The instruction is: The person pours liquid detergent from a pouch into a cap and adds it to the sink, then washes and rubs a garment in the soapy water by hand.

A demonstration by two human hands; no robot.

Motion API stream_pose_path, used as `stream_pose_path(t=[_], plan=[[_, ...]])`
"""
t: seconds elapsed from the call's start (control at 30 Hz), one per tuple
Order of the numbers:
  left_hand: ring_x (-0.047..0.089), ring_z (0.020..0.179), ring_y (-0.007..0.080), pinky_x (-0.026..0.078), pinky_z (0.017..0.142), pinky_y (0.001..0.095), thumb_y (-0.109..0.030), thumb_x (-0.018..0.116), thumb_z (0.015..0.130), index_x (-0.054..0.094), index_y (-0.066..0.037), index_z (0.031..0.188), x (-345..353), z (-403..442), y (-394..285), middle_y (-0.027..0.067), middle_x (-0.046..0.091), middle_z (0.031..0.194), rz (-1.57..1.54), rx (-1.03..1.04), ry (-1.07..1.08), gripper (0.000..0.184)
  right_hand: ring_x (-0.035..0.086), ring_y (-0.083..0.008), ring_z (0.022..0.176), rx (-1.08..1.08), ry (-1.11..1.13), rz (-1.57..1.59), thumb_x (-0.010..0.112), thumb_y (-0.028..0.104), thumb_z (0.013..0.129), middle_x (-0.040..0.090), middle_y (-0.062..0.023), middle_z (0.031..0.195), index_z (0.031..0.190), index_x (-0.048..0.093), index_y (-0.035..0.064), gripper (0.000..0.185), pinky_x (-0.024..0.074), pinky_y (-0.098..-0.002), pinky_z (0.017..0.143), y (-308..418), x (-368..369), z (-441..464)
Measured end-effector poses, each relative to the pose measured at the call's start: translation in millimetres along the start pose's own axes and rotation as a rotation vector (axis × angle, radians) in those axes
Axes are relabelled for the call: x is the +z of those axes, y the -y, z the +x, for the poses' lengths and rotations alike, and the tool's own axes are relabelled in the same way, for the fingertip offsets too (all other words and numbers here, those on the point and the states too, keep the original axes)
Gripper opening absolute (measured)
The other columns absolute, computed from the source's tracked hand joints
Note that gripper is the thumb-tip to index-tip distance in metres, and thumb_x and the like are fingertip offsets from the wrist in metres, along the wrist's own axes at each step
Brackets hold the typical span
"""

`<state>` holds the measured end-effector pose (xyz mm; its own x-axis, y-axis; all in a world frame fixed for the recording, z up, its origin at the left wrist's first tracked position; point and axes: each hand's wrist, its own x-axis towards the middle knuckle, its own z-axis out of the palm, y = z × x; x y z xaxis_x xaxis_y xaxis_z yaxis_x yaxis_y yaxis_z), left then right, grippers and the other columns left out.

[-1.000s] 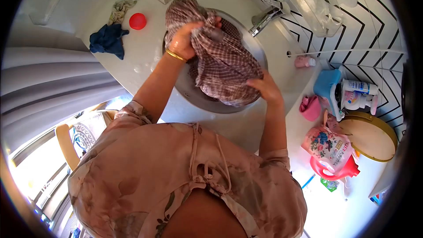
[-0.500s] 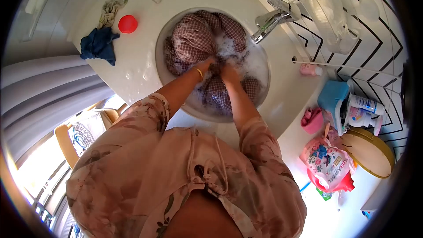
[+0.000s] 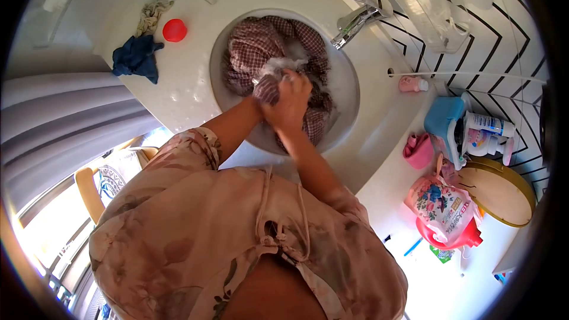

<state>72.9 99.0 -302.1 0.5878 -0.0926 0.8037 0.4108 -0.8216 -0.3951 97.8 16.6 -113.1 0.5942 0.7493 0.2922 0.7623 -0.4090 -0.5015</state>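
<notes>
A large brown-and-white checked cloth (image 3: 252, 47) lies bunched and wet in a round white washbasin (image 3: 351, 104) with soapy water. Foam clings to a raised fold near the middle. My right hand (image 3: 289, 101) is closed over this fold, its fingers curled. Close against it, my left hand (image 3: 261, 105) grips the same bunch from the left side; its fingers are mostly hidden under cloth and behind the right hand. The chrome tap (image 3: 355, 24) stands at the basin's upper right edge.
On the counter's left sit a red cup (image 3: 174, 30), a dark blue cloth (image 3: 137, 58) and a crumpled beige cloth (image 3: 153, 16). Bottles stand at the back. To the right are a pink bottle (image 3: 413, 84), a blue container (image 3: 443, 123), a pink printed bag (image 3: 441, 204) and a round tray (image 3: 496, 192).
Both hands have come up from the water and together, raising a foamy fold of the checked cloth. My right hand has moved left, over the left one. The view has shifted slightly.
</notes>
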Motion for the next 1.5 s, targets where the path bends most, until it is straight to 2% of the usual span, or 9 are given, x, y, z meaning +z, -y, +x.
stream_pose_path(t=[0.1,0.23,0.37,0.67,0.9,1.0,1.13,1.33,1.5], plan=[[0.055,0.099,0.0225,0.039,0.094,0.038,-0.025,0.053,0.083,0.058,0.0,0.102,-29.0,46.5,35.3,0.0103,0.058,0.106,-1.064,-0.415,0.751,0.033,0.053,-0.039,0.088,0.486,-0.015,0.207,0.065,0.022,0.068,0.056,-0.0213,0.1,0.093,0.055,0.0014,0.034,0.0428,-0.0411,0.082,-38.9,18.3,23.9],[0.057,0.097,0.0207,0.043,0.088,0.0316,-0.019,0.057,0.08,0.061,0.0,0.1,-88.5,122.2,95.9,0.0109,0.063,0.096,-1.979,-1.753,1.019,0.028,0.056,-0.028,0.084,0.98,0.378,0.831,0.058,0.024,0.075,0.06,-0.0139,0.09,0.112,0.052,-0.0025,0.046,0.043,-0.0379,0.077,-82.4,-22.1,24.2],[0.053,0.105,0.0171,0.037,0.094,0.0292,-0.027,0.06,0.08,0.063,-0.002,0.103,-92.3,99.3,88.7,0.0089,0.059,0.111,-2.202,-1.47,1.299,0.034,0.052,-0.0271,0.107,0.365,1.015,0.329,0.062,0.041,0.076,0.053,-0.0173,0.115,0.126,0.041,-0.004,0.07,0.0401,-0.0324,0.089,-97.7,-98.3,13.0],[0.044,0.117,0.0167,0.03,0.1,0.0267,-0.044,0.06,0.079,0.054,-0.007,0.12,-153.6,139.6,57.3,0.0087,0.051,0.125,-2.201,-0.615,1.929,0.055,0.053,-0.0284,0.105,1.247,0.728,1.253,0.064,0.035,0.08,0.051,-0.0189,0.12,0.125,0.038,-0.0081,0.067,0.043,-0.0389,0.092,-80.9,-73.2,-19.9],[0.019,0.133,0.0227,0.011,0.109,0.0359,-0.067,0.043,0.078,0.024,-0.01,0.139,-151.5,85.4,29.8,0.0092,0.023,0.144,-3.321,-1.945,0.972,0.086,0.056,-0.0222,0.096,0.529,0.282,0.656,0.063,0.016,0.08,0.057,-0.0127,0.108,0.109,0.055,-0.0021,0.035,0.0429,-0.033,0.084,-36.7,-111.7,-17.5],[0.024,0.131,0.0255,0.013,0.109,0.0412,-0.073,0.036,0.076,0.029,-0.011,0.137,-143.8,99.7,40.4,0.0103,0.029,0.142,-2.977,-2.13,0.686,0.088,0.055,-0.0199,0.097,0.289,0.212,0.699,0.063,0.02,0.081,0.056,-0.0114,0.107,0.109,0.054,-0.0026,0.037,0.0431,-0.0316,0.083,-12.7,-136.4,-6.6],[0.041,0.12,0.0264,0.029,0.103,0.0423,-0.067,0.037,0.08,0.041,-0.01,0.13,-120.3,87.7,33.1,0.0104,0.042,0.133,-3.173,-2.084,0.761,0.077,0.051,-0.0181,0.104,0.642,0.371,1.334,0.061,0.032,0.083,0.053,-0.01,0.112,0.117,0.049,0.0004,0.048,0.0441,-0.0318,0.084,-24.8,-142.7,-7.4],[0.047,0.115,0.0241,0.036,0.099,0.0371,-0.049,0.046,0.087,0.046,-0.004,0.125,-131.2,82.9,50.3,0.0108,0.048,0.127,-2.609,-2.009,1.222,0.059,0.052,-0.0212,0.106,1.292,0.703,1.201,0.057,0.033,0.085,0.051,-0.0114,0.121,0.123,0.045,0.0034,0.049,0.0456,-0.034,0.086,-66.1,-68.0,-25.6],[0.054,0.104,0.024,0.039,0.096,0.0374,-0.029,0.047,0.09,0.052,-0.002,0.117,-112.7,87.2,57.7,0.0125,0.056,0.117,-2.257,-2.168,1.323,0.038,0.056,-0.0182,0.091,1.061,0.478,1.396,0.062,0.023,0.08,0.057,-0.0084,0.103,0.113,0.051,0.0041,0.04,0.0474,-0.0314,0.078,-43.1,-79.6,-15.0]])
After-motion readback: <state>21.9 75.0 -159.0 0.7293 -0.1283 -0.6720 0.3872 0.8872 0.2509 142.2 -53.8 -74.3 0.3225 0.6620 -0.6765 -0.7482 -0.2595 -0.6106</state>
